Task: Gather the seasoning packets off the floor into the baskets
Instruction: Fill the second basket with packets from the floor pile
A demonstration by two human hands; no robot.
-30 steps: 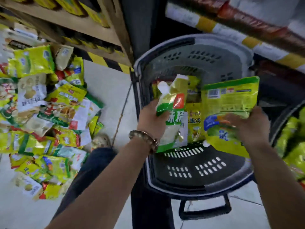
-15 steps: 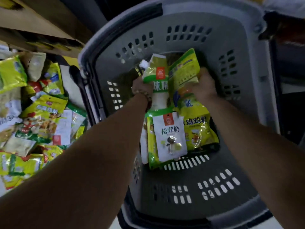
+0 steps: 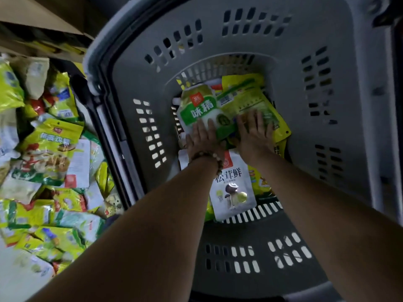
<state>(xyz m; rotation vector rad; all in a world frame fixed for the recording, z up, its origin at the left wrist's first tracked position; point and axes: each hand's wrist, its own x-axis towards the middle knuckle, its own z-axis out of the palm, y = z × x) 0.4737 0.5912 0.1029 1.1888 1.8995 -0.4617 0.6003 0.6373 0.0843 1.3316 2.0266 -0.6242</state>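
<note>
Left hand (image 3: pixel 205 139) flat, fingers straight, pressing white-green packet (image 3: pixel 196 110) low inside grey basket (image 3: pixel 327 149). Right hand (image 3: pixel 255 132) flat likewise on yellow-green packet (image 3: pixel 250 98), just beside. White mushroom packet (image 3: pixel 233 190) under the wrists. Heap of packets (image 3: pixel 48 153) on floor, left of basket.

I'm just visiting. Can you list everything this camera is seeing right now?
basket: one, grey, middle of the view
white-and-green packet: one, far end of the basket
yellow-green packet: one, beside it on the right
white mushroom packet: one, in the basket, nearer the person
floor packets: many, mostly yellow-green, heaped left of the basket
shelf: one, brown, top left
bracelet: one, brown beads, left wrist
left hand: fingers straight, on the white-and-green packet
right hand: fingers straight, on the yellow-green packet
</note>
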